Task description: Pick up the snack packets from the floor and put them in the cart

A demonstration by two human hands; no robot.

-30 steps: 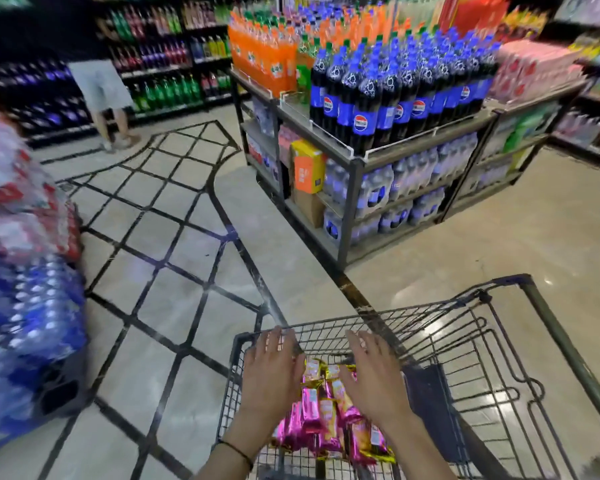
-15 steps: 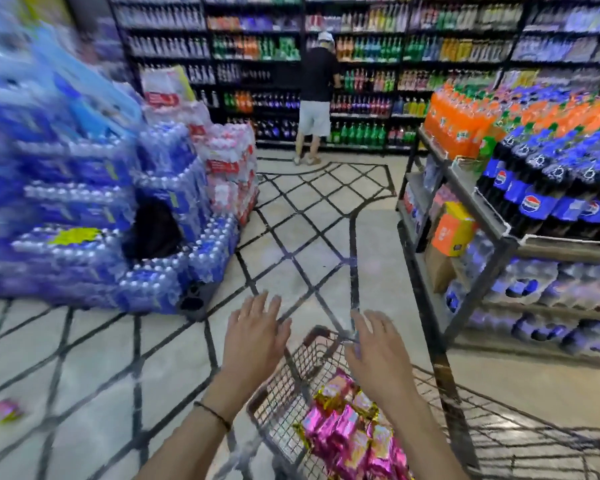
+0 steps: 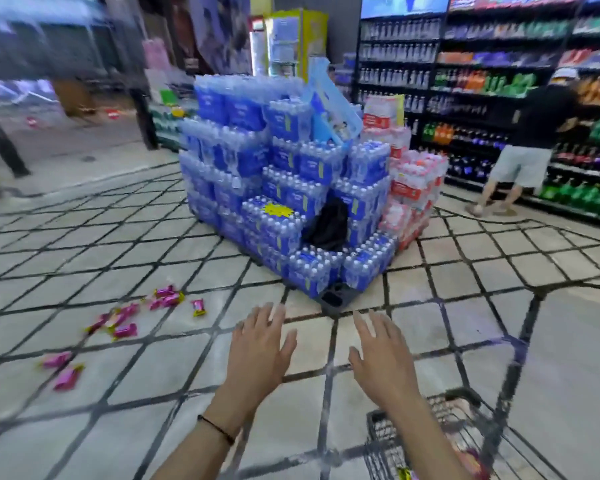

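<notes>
Snack packets (image 3: pixel 123 320) lie scattered on the floor (image 3: pixel 160 379), well to the left of us, in a band running away from us. Our left hand (image 3: pixel 257 358) is nearer; both it and our right hand (image 3: pixel 383 362) are spread, holding nothing. The cart (image 3: pixel 374 441) stands at our right.

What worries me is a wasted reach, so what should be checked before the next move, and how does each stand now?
1. Left hand free: ok, fingers spread, holding nothing.
2. Right hand free: ok, holding nothing.
3. Snack packets located: ok, scattered on the floor to the left of the hands.
4. Way to them: ok, only bare tiles lie between; the water packs stand farther back.
5. Cart close by: ok, beside the right forearm.
6. Count of packets on the floor: cannot tell, blurred.
</notes>
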